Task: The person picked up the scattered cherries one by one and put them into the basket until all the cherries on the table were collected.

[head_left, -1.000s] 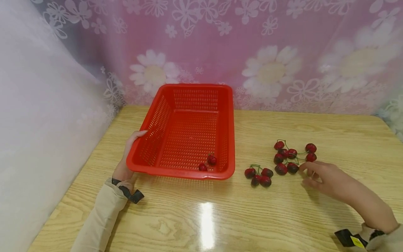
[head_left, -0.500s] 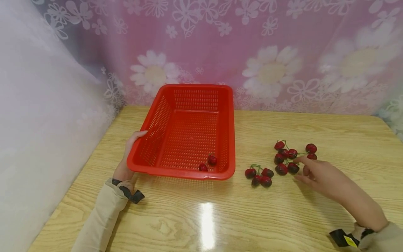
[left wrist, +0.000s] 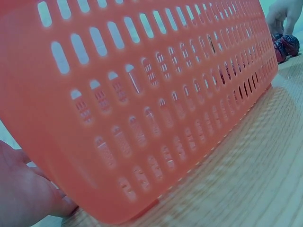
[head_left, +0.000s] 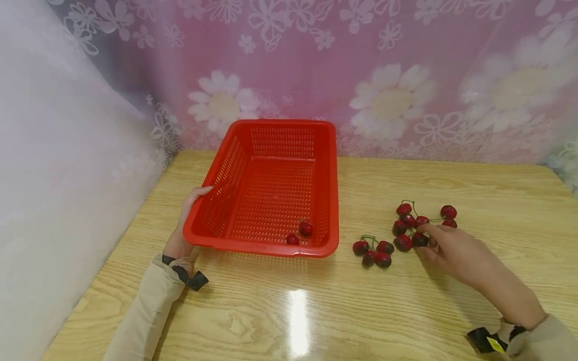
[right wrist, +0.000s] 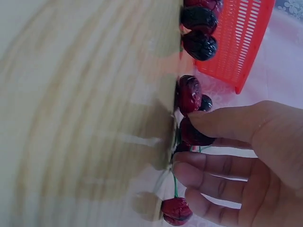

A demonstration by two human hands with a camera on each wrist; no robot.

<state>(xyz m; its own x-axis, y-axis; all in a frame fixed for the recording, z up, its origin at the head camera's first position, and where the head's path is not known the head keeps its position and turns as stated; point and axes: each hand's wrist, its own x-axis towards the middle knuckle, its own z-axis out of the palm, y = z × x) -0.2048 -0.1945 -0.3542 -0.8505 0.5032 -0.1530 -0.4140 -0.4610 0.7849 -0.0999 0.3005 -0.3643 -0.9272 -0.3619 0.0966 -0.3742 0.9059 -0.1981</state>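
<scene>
The left hand grips the red perforated basket left of frame centre, two cherries inside its lower right corner; the right hand pinches a dark cherry, centre right

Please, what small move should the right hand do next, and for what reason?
Probably the right hand should gently lift the dark cherry: its thumb touches that fruit in the wrist view, while the red basket, gripped by the left hand, shows only two cherries inside.
</scene>
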